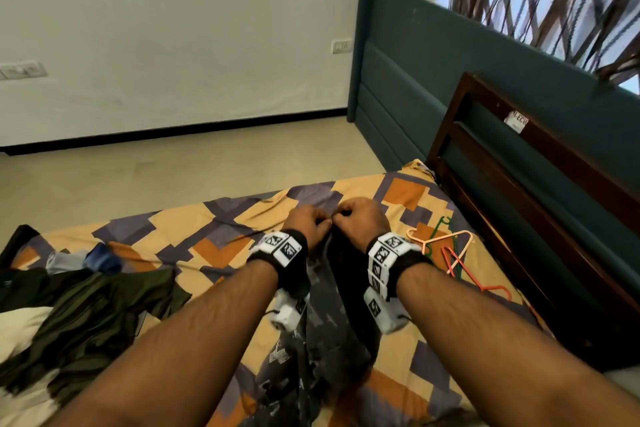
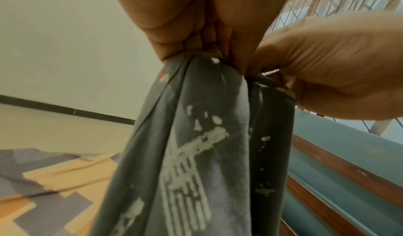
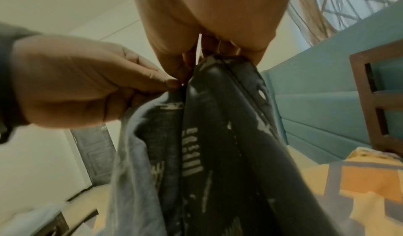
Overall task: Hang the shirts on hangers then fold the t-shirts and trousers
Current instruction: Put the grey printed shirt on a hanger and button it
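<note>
A dark grey garment with a white print (image 1: 322, 315) hangs from both my hands above the patterned bed (image 1: 214, 229). My left hand (image 1: 311, 220) pinches its top edge, and my right hand (image 1: 360, 218) grips the same edge right beside it. The left wrist view shows the cloth (image 2: 196, 153) bunched under my curled left fingers (image 2: 187, 38), with the right hand (image 2: 327, 70) touching alongside. From the right wrist, the dark cloth (image 3: 218, 136) drops from my right fingertips (image 3: 218, 48), and the left hand (image 3: 87, 88) pinches it at the left.
Several plastic hangers (image 1: 446, 253) in green, pink and red lie on the bed's right side near a wooden headboard (image 1: 519, 166). A dark green garment (image 1: 86, 319) and a blue and grey bundle (image 1: 86, 260) lie at the left. Floor and white wall are beyond.
</note>
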The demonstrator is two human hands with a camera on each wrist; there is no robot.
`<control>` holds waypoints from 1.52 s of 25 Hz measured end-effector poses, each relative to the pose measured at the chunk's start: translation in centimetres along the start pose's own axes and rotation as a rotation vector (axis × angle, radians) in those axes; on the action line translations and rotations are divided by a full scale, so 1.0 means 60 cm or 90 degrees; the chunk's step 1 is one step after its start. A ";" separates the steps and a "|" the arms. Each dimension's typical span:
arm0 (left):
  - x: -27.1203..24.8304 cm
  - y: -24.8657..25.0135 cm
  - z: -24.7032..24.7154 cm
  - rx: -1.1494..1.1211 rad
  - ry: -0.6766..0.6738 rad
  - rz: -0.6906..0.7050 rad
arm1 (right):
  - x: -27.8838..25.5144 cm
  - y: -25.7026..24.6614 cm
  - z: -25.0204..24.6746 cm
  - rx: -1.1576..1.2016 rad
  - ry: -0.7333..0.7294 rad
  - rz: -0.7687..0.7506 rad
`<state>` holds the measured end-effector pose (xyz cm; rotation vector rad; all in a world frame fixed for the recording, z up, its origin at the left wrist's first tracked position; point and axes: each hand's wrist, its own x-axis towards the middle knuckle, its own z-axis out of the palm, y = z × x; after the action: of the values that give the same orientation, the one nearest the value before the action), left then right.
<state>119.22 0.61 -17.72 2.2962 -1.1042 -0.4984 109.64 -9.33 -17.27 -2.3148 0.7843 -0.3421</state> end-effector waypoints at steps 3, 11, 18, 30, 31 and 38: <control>0.017 0.000 -0.012 0.094 -0.051 0.029 | 0.012 -0.008 -0.005 -0.173 -0.016 -0.035; 0.012 -0.063 0.006 0.224 -0.136 -0.040 | 0.013 0.040 -0.006 -0.352 -0.192 -0.132; 0.006 -0.139 -0.019 -0.029 0.093 -0.234 | 0.022 0.075 -0.034 -0.236 -0.321 -0.075; 0.013 -0.104 -0.040 0.135 -0.146 -0.066 | 0.021 0.159 -0.101 -0.117 -0.299 0.054; 0.013 -0.102 -0.044 0.128 -0.124 -0.066 | 0.024 0.155 -0.104 -0.118 -0.308 0.047; -0.005 -0.091 -0.059 0.192 -0.004 -0.029 | 0.046 0.151 -0.126 -0.134 -0.353 0.037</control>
<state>124.23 4.79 -18.24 2.5855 -1.2006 -0.3771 104.54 -20.33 -17.53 -2.3974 0.6223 0.4160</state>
